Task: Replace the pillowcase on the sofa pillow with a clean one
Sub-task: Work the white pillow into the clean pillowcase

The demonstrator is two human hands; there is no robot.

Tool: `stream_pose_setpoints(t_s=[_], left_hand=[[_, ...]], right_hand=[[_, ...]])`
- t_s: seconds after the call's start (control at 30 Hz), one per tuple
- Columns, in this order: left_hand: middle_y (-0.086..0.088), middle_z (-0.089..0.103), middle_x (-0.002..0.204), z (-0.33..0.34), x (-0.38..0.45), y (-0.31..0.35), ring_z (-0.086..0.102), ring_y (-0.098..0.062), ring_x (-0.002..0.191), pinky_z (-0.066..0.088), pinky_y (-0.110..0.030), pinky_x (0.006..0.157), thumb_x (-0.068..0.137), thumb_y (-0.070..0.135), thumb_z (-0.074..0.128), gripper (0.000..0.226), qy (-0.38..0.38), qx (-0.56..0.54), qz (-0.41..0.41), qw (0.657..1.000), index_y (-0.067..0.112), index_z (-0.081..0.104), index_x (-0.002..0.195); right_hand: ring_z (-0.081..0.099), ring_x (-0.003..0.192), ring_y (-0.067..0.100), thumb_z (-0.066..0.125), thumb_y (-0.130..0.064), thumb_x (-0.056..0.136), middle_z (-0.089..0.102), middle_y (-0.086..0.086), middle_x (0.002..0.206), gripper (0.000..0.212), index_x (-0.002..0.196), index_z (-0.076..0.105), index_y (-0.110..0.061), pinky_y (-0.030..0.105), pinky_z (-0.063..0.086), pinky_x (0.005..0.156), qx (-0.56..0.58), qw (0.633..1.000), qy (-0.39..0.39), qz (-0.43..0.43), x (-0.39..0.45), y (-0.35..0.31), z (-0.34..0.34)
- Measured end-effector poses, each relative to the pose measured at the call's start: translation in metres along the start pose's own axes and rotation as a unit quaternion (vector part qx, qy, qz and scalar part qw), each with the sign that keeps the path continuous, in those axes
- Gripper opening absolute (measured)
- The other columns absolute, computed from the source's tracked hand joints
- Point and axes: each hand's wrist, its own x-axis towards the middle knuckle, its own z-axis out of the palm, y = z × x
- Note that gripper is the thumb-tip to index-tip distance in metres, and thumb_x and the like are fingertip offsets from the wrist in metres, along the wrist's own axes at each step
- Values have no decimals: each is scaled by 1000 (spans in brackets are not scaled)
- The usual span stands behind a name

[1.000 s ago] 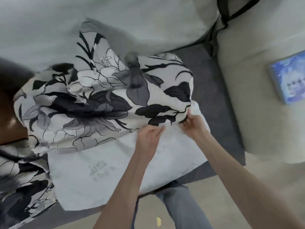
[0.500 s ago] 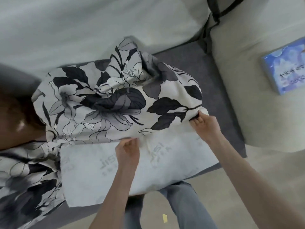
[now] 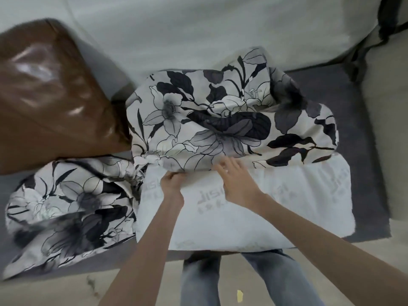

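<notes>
Sofa: pillowcase covers half the pillow. Left hand grips its hem; right hand lies open. Remainder uncovered.

The pillowcase has black and grey flowers on white, as does the second cover. The pillow is white with faint grey lettering; the cushion is glossy brown.

A pale sofa backrest fills the top of the frame above a dark grey seat cushion, with beige floor along the bottom.
</notes>
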Motion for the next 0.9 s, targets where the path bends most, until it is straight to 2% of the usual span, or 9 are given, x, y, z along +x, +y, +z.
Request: stream_pose_setpoints(t_s=[0.07,0.2,0.33,0.5,0.53,0.67,0.73,0.83,0.9], left_hand=[[-3,58,70,1,14,8,47,-17,61,42,-21,54,70,2,64,6,43,109,94,989,6,60,68],[-4,53,98,-14,51,22,50,-26,94,41,-38,78,67,7,58,22,131,250,277,919,12,51,87],[-9,54,94,-44,117,28,50,-30,89,37,-38,73,64,2,50,25,73,437,475,760,8,53,88],[-4,50,106,-93,146,17,53,-27,92,52,-39,63,63,7,65,43,31,530,507,679,14,48,102],[-5,49,110,-110,143,2,52,-28,96,53,-42,64,64,8,65,46,21,530,491,691,15,48,107],[-8,46,120,-129,126,-46,59,-34,90,39,-39,58,78,3,52,39,13,468,302,831,13,39,113],[-7,49,112,-115,129,-43,56,-31,78,31,-35,59,73,-1,48,37,24,408,263,874,14,39,105],[-10,55,108,-106,142,-37,49,-26,72,27,-31,61,73,2,49,30,39,346,232,908,11,45,102],[-15,57,107,-106,154,-43,52,-30,78,29,-32,64,78,8,49,27,37,351,220,910,8,46,104]], right_hand=[[47,97,27,63,0,48,49,9,110,67,112,51,-17,37,39,83,-64,998,-5,-19,29,-24,11],[47,104,30,61,0,52,48,11,118,71,120,48,-18,40,36,87,-135,991,9,22,81,-36,19],[52,96,33,57,9,60,55,13,107,50,106,57,-9,41,40,76,-154,988,31,2,126,-50,45],[58,68,31,49,15,55,60,14,76,31,79,62,-1,35,44,54,-104,992,74,-6,101,-53,57],[60,66,32,54,17,53,62,15,74,33,79,64,0,34,45,53,-96,994,58,6,86,-49,56],[56,87,36,57,18,55,60,20,91,44,96,63,3,42,45,72,-115,988,10,104,44,-50,54],[48,86,31,53,13,56,56,15,90,41,93,59,-2,40,41,74,-102,993,44,43,30,-74,64],[52,89,24,47,2,66,60,9,92,35,96,63,-4,31,45,77,-53,992,8,-113,16,-121,100],[54,103,29,54,-6,74,59,13,109,39,112,59,1,37,47,92,-59,996,-39,-63,32,-140,125]])
